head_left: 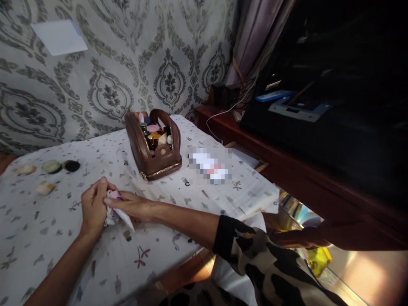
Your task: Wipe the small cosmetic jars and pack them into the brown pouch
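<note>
Over the near part of the cloth-covered table, my left hand (92,203) and my right hand (135,206) meet around a small pink-and-white flat packet (126,219). My right hand's thumb and fingers pinch it, and its pale pointed end sticks out below them. My left hand's fingers are curled at its far end. Something white and crumpled (109,217) hangs beneath, partly hidden between the hands. Beyond them stands a brown leather cosmetic bag (161,163), its top unzipped, with small bottles and other items inside.
Small round containers (52,166) and a yellowish block (45,188) lie at the left. A pixelated white item (209,165) rests right of the bag. A dark reddish wooden stand (274,170) with a large black screen (334,127) borders the table's right side; a white cable (219,114) trails there.
</note>
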A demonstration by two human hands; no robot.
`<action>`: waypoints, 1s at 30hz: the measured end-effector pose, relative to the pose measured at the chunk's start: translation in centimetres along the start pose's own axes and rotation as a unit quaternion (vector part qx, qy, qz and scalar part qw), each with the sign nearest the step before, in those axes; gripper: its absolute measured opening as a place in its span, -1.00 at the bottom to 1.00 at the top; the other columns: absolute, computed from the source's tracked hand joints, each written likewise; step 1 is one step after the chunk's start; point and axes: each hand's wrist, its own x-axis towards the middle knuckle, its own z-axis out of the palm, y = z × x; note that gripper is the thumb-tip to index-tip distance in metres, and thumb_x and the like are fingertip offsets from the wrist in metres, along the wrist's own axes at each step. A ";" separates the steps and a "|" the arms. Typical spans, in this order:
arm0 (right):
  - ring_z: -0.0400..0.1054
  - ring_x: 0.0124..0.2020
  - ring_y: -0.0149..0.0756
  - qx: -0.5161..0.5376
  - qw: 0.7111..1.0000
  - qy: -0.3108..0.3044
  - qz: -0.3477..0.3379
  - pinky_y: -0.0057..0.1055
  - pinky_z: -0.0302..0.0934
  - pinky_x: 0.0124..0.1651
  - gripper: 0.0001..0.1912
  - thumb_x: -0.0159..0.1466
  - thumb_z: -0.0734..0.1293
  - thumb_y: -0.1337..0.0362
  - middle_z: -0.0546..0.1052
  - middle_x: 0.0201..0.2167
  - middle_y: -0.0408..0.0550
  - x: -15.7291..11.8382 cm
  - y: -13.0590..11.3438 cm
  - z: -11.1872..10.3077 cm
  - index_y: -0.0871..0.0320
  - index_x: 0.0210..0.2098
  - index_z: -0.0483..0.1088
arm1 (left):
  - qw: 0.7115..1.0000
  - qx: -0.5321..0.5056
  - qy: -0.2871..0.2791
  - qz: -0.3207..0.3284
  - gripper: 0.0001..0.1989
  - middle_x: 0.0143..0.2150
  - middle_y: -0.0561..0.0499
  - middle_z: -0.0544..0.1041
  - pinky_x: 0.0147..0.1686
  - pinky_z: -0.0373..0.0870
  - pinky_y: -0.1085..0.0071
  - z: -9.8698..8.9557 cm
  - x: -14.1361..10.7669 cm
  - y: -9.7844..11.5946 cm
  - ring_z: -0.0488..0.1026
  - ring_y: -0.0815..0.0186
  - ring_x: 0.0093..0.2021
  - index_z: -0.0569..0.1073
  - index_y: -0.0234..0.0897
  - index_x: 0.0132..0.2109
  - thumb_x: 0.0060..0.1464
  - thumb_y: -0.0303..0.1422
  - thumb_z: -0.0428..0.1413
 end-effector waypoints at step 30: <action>0.36 -0.37 -0.47 0.209 0.955 0.162 -0.132 -0.53 0.25 -0.29 -0.77 0.04 0.55 0.28 0.47 -0.47 -0.27 1.9 -1.7 -1.2 0.14 -0.47 0.41 | 0.981 0.098 -0.157 0.059 -0.42 -0.13 -0.06 0.64 -0.36 0.51 0.37 -2.1 1.7 -0.4 0.55 0.17 -0.27 0.53 -0.22 0.07 0.02 0.07 0.18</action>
